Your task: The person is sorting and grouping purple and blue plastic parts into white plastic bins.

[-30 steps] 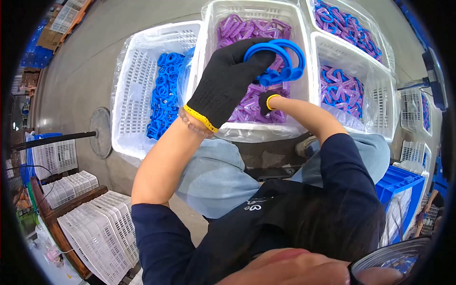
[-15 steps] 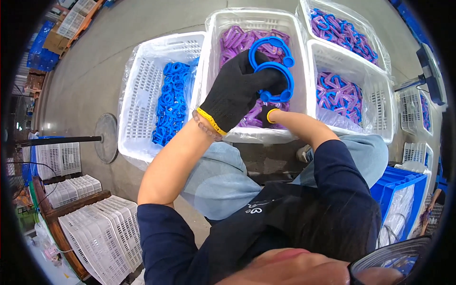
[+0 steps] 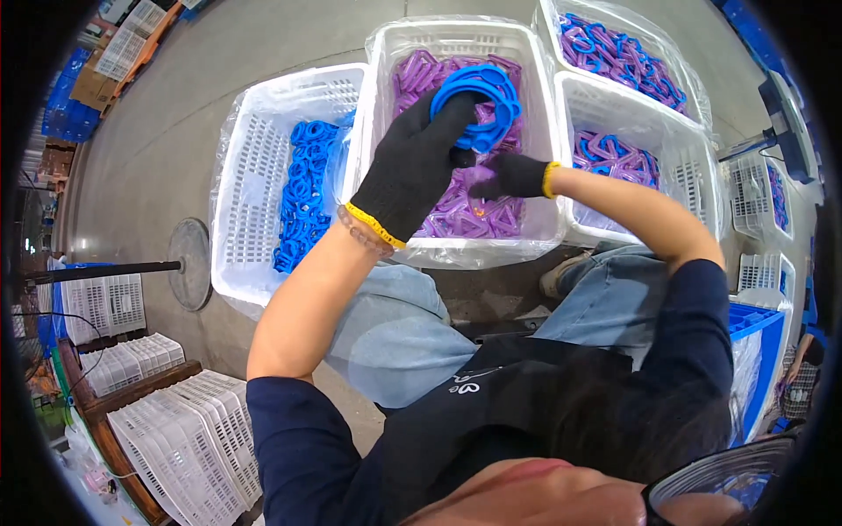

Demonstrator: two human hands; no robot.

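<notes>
My left hand (image 3: 412, 171), in a black glove with a yellow cuff, grips a blue plastic double-ring part (image 3: 478, 105) above the middle white basket (image 3: 456, 35), which is lined with clear film and holds purple ring parts (image 3: 447, 210). My right hand (image 3: 513, 175), also gloved in black, is closed just under the blue part; whether it touches the part I cannot tell. The left white basket (image 3: 254, 175) holds a row of blue ring parts (image 3: 303, 193).
Two more white baskets (image 3: 693, 167) at the right hold mixed blue and purple parts. A round stand base (image 3: 189, 263) with a black pole sits on the concrete floor at left. Stacked empty white baskets (image 3: 175, 438) are lower left; a blue crate (image 3: 754, 351) is right.
My left hand has shifted left and slightly up with the blue part. My right hand has moved up closer under it.
</notes>
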